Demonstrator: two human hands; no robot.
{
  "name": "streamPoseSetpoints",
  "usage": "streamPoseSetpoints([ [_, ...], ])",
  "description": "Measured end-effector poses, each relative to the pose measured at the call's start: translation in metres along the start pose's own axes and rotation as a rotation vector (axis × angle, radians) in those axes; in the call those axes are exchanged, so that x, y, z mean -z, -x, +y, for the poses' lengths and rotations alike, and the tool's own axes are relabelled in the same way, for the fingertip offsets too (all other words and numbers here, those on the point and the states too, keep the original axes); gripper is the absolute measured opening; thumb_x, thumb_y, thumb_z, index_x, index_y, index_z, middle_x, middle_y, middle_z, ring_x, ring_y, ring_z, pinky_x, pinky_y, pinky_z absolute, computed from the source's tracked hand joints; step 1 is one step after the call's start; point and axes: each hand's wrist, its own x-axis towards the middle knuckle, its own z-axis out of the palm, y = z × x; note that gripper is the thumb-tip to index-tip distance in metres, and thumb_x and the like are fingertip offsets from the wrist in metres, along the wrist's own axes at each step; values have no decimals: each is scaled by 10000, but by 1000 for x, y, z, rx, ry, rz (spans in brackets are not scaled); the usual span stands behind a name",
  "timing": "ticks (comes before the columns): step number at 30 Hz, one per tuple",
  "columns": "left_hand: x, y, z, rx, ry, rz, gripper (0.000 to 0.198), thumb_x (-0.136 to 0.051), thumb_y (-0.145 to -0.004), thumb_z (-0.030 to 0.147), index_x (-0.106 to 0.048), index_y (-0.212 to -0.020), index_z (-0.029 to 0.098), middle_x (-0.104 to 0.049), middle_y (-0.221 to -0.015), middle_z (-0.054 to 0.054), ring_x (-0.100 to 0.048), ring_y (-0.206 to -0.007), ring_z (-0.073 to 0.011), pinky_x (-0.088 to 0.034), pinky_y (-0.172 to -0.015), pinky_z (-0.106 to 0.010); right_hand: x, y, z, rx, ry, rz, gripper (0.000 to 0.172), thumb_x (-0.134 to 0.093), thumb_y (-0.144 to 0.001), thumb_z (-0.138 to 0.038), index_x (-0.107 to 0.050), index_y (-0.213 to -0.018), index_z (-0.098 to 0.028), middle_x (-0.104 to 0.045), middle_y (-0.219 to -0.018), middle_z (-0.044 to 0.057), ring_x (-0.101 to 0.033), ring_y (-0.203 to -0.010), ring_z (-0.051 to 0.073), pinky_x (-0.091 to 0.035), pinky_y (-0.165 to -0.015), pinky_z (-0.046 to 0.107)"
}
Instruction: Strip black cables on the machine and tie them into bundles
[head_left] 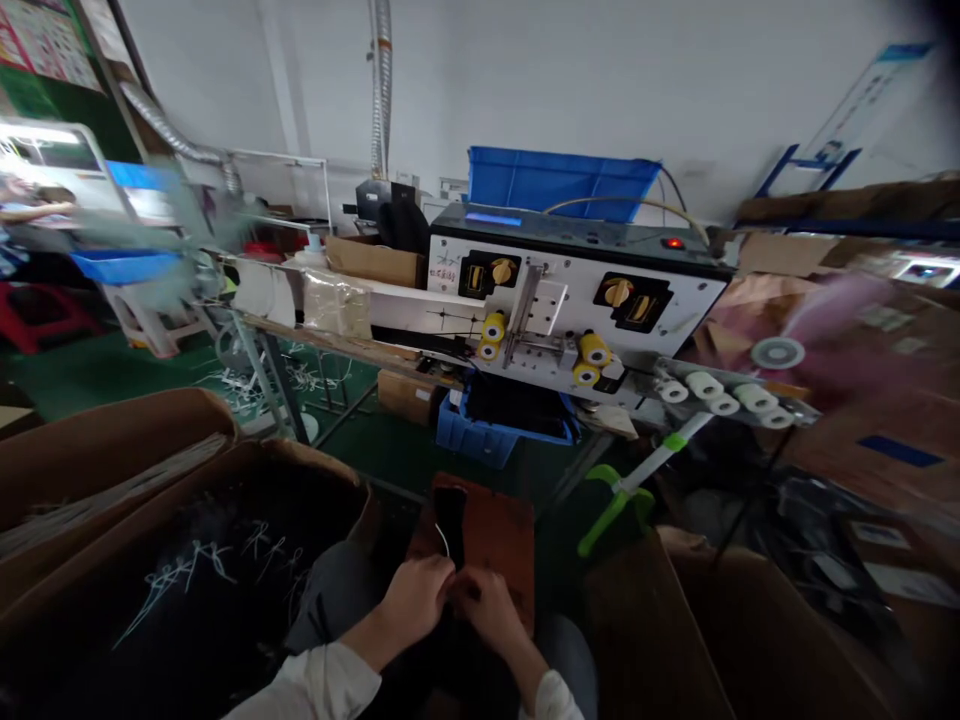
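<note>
Left hand [416,600] and right hand [487,610] pinch a thin white wire [442,538]
Pressed together over a brown pad [499,535] at bottom center, beside a cardboard box [300,468] of white wires [195,565] at lower left.

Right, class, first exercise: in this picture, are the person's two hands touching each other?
Touching. The head view shows the left hand and right hand meeting at the fingers, with a white wire running down between them.
</note>
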Motion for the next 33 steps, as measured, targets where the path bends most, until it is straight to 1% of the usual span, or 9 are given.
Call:
streamPoseSetpoints([
  [6, -6, 11, -4, 63, 101, 27, 290, -423, -883, 342, -633, -797, 161, -683, -788, -84, -638, -760, -221, -417, -655, -297, -4, 2, 11, -19, -112, 37, 89, -497, -761, -199, -572, -720, -174, -579, -667, -3, -547, -653, 138, -399, -622, 234],
  [10, -11, 15, -6, 69, 254, 28, 161, -528, -804, 236, -657, -740, 165, -667, -705, -53, -610, -676, -181, -391, -616, -268, 0, -1, 12, -81, -198, -46, 44, -535, -707, -170, -578, -711, -171, -576, -653, -11, -541, -620, 131, -406, -595, 231],
  [13, -13, 13, -10, 60, 302, 48, 138, -533, -800, 219, -661, -798, 168, -653, -780, -57, -595, -734, -178, -394, -649, -267, 6, -1, 9, -86, -212, -72, 29, -559, -692, -163, -585, -698, -173, -571, -648, -23, -531, -617, 120, -402, -587, 221],
  [15, -14, 9, -14, 25, 346, 66, 120, -550, -794, 217, -658, -819, 171, -639, -826, -58, -584, -787, -179, -400, -690, -269, 10, -1, 8, -60, -185, -75, 8, -583, -693, -170, -588, -694, -176, -579, -665, -26, -536, -648, 118, -408, -619, 221],
  [18, -17, 4, -18, -42, 421, 79, 95, -555, -792, 196, -645, -777, 170, -619, -796, -43, -570, -805, -168, -404, -730, -265, 15, -1, 8, -9, -135, -98, 15, -592, -715, -180, -606, -722, -179, -599, -695, -21, -553, -676, 119, -420, -640, 220],
  [22, -29, 0, -18, -65, 509, 107, 85, -519, -794, 164, -594, -755, 160, -579, -781, -34, -546, -768, -144, -407, -707, -250, 18, -1, 9, 84, -9, -83, 73, -571, -753, -181, -640, -777, -188, -645, -739, -1, -595, -703, 136, -445, -647, 227],
  [26, -52, 0, -15, 13, 586, 185, 101, -468, -790, 120, -544, -732, 154, -540, -758, -38, -510, -740, -148, -406, -685, -265, 13, -2, 12, 245, 236, -45, 197, -510, -799, -135, -661, -901, -212, -687, -889, 37, -621, -830, 170, -448, -767, 275],
  [30, -70, 2, -15, 117, 651, 268, 97, -466, -790, 121, -526, -723, 158, -537, -738, -32, -507, -730, -150, -419, -699, -282, -1, 2, 17, 244, 388, 40, 178, -480, -847, -153, -646, -875, -211, -653, -817, 54, -596, -776, 178, -432, -701, 269],
  [33, -72, 3, -17, 162, 700, 297, 112, -438, -818, 130, -547, -816, 153, -578, -796, -42, -543, -761, -145, -442, -727, -282, -11, 5, 21, 259, 362, 116, 185, -434, -891, -182, -616, -861, -197, -608, -806, 58, -569, -770, 172, -420, -701, 267],
])
